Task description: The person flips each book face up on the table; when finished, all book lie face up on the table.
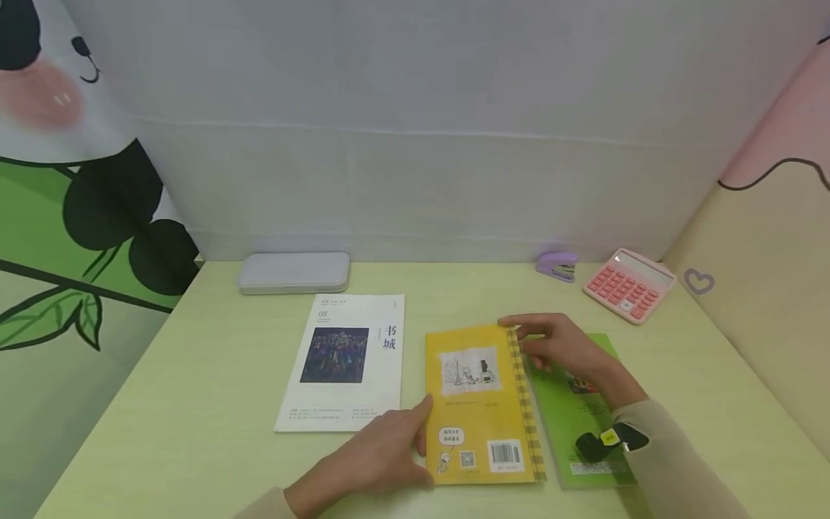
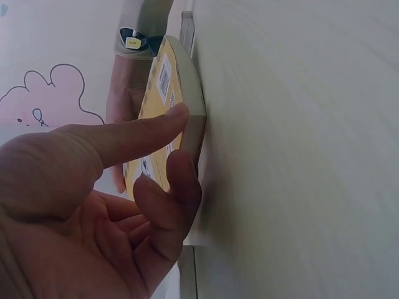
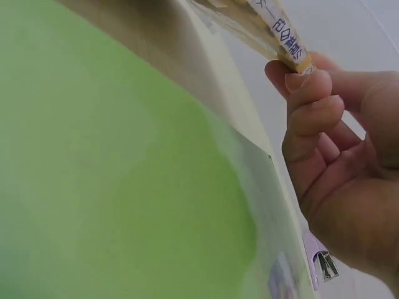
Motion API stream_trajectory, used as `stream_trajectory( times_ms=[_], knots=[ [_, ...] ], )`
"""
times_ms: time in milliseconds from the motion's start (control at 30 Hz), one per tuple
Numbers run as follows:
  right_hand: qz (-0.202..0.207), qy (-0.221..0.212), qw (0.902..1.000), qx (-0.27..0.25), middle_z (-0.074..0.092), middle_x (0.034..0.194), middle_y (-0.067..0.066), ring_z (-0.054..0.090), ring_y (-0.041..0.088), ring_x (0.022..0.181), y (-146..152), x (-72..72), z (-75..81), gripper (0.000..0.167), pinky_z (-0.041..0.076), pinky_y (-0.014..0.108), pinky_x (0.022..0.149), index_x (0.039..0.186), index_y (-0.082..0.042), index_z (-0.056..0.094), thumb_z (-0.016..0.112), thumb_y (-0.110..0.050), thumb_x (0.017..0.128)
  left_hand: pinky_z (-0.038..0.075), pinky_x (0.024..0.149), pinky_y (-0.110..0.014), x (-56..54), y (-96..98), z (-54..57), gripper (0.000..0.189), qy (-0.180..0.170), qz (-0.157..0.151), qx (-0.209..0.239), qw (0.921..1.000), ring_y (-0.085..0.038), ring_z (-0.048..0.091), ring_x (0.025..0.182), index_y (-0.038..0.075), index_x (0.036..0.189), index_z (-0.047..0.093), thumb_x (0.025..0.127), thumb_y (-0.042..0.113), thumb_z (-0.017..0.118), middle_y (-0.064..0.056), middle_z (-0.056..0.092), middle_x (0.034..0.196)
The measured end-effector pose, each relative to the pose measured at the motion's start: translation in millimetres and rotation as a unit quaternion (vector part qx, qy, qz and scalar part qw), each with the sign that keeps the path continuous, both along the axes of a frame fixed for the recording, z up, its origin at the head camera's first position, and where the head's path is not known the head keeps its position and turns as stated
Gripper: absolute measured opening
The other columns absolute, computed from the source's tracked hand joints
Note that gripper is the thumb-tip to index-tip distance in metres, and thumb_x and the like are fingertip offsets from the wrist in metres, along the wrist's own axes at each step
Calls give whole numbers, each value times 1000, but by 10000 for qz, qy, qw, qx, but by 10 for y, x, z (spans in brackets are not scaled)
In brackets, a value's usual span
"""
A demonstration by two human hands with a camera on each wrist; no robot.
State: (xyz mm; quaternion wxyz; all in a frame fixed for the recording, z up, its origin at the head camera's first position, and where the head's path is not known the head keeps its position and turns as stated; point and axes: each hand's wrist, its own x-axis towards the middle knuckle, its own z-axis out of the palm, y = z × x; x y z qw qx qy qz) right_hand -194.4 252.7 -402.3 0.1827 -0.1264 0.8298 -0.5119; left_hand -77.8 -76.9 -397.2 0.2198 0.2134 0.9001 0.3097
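A yellow book (image 1: 476,418) with a checkered spine lies back cover up in the middle of the head view, its barcode near the bottom. My left hand (image 1: 389,447) grips its left edge; in the left wrist view the thumb (image 2: 140,134) lies at the cover's edge and the fingers curl by the pages. At the top of the spine, my right hand (image 1: 560,346) pinches the corner, as the right wrist view also shows, with the spine's end between thumb and fingers. Just right of it a green book (image 1: 564,425) lies partly under my right forearm.
A white magazine (image 1: 382,396) with a dark picture lies left of the yellow book. Along the back stand a grey case (image 1: 295,272), a purple stapler (image 1: 556,264) and a pink calculator (image 1: 629,285). A white wall (image 1: 441,187) closes off the table (image 1: 181,404) behind.
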Motion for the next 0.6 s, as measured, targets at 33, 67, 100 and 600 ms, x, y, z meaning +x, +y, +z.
stream_trajectory(
  times_ms=[33,67,100,600],
  knots=[
    [-4,-5,10000,17,69,119,17,55,12,62,2,0,-5,50,47,25,53,147,-15,63,61,-1,99,44,68,-22,-3,1,-2,105,-12,-3,-7,10000,-5,49,71,3,156,43,69,22,97,11,55,82],
    [11,7,10000,41,70,120,18,55,13,62,6,-1,-7,50,47,25,53,147,-15,63,61,-1,99,44,69,-22,-5,1,0,105,-28,-3,-12,10000,-5,49,71,3,157,42,69,22,97,11,55,82],
    [30,10,10000,55,71,120,18,55,13,62,9,1,-4,50,47,25,52,147,-15,63,62,-1,99,44,69,-22,-8,1,-1,103,-19,-17,-16,10000,-5,50,71,4,155,44,69,22,97,12,55,82],
    [-16,-17,9999,156,75,124,21,57,14,57,46,30,93,48,47,26,51,147,-12,62,66,-6,100,53,86,-32,-10,30,9,125,-284,121,-329,9990,-8,55,86,7,165,32,64,35,100,6,64,102]
  ],
)
